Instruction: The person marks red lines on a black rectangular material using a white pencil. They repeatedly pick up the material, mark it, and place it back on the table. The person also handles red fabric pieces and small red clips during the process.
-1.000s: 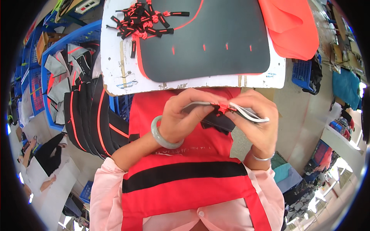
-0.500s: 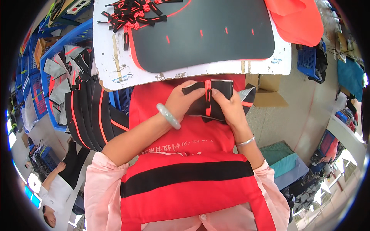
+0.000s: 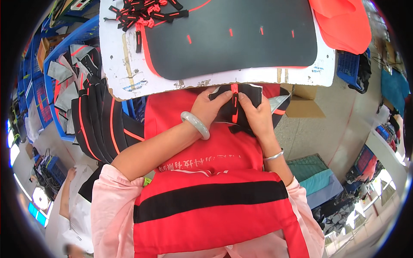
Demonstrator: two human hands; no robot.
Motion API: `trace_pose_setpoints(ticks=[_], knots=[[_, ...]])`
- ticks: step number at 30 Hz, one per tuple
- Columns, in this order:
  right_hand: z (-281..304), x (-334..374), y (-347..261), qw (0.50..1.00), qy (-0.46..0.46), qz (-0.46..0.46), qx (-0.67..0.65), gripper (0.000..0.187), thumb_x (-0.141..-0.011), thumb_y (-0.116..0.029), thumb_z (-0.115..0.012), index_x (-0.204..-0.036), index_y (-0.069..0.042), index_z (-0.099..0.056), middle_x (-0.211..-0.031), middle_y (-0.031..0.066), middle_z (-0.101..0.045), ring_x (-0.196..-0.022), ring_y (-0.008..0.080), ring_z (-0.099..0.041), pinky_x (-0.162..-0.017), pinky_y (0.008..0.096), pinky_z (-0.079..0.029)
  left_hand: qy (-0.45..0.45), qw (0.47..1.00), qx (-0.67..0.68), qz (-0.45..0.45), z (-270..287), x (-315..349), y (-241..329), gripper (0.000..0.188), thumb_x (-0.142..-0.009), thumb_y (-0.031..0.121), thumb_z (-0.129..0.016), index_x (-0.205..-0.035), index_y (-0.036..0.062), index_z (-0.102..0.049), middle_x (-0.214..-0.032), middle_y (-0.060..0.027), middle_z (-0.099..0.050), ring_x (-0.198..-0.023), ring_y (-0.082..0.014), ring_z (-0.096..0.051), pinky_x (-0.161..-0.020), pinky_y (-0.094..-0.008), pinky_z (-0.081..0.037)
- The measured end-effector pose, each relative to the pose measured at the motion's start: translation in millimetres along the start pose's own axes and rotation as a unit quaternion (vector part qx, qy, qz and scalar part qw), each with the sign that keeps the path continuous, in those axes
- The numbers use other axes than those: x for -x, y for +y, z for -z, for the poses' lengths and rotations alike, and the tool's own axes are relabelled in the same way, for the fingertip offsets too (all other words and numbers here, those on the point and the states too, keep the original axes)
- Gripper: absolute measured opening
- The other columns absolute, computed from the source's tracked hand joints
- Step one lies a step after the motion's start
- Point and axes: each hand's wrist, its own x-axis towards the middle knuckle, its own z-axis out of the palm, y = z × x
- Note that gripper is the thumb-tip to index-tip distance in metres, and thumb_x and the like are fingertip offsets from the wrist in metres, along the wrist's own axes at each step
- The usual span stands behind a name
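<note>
Black fabric panel (image 3: 223, 113), held by left hand (image 3: 207, 106) and right hand (image 3: 259, 118), lies just nearside of the worn white tabletop (image 3: 114, 75); its straight red stripe (image 3: 235, 117) points tabletop-ward, midway between thumbs.

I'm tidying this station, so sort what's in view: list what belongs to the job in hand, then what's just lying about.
Belongs:
black fabric piece with a red strip, in left hand and right hand
likely the pile of black-and-red tabs
perhaps the striped black fabric, which shares its colours

Seemingly lying about:
orange-red fabric
cardboard box
blue basket
</note>
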Motion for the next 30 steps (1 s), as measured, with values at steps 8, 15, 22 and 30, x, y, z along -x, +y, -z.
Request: trace_pose_setpoints(ticks=[8,15,22,30], knots=[[-7.8,-1.9,6.6,0.998,0.017,0.04,-0.036,0.019,-0.093,-0.01,-0.058,-0.105,0.003,-0.061,-0.092,0.0041,-0.065,-0.083,0.009,-0.057,-0.074,0.0259,-0.047,0.021,0.999,0.028,-0.029,-2.1,-3.2,-6.1,0.025,-0.091,0.014,-0.064,-0.113,0.0008,-0.062,-0.102,-0.0063,-0.067,-0.089,-0.0133,-0.065,-0.079,-0.0268,-0.052],[-11.2,-3.8,11.0,0.998,0.029,0.036,-0.048,0.016,-0.092,-0.009,-0.057,-0.103,0.003,-0.059,-0.091,0.0043,-0.064,-0.082,0.009,-0.056,-0.074,0.0264,-0.047,0.016,0.997,0.078,-0.025,-5.6,-4.0,-8.6,0.022,-0.092,0.015,-0.063,-0.109,0.0008,-0.063,-0.099,-0.0058,-0.067,-0.087,-0.0126,-0.064,-0.078,-0.0267,-0.053],[-10.7,-5.0,6.2,0.995,0.009,0.023,-0.092,0.018,-0.093,-0.009,-0.057,-0.105,0.004,-0.059,-0.094,0.0049,-0.064,-0.086,0.0093,-0.056,-0.077,0.0266,-0.047,0.01,0.996,0.083,0.01,-7.1,-2.3,1.0,0.024,-0.092,0.016,-0.063,-0.111,0.0009,-0.061,-0.1,-0.0058,-0.066,-0.089,-0.0139,-0.063,-0.079,-0.0298,-0.053],[23.5,34.6,-35.2,0.981,-0.132,0.133,0.045,0.023,-0.076,0.0,-0.071,-0.099,-0.001,-0.066,-0.091,0.0062,-0.066,-0.081,0.0169,-0.063,-0.07,0.0303,-0.05,-0.187,0.924,-0.209,-0.261,16.9,47.5,19.1,0.025,-0.085,0.002,-0.067,-0.109,0.0047,-0.066,-0.11,-0.0044,-0.064,-0.095,-0.0135,-0.06,-0.085,-0.0288,-0.049]])
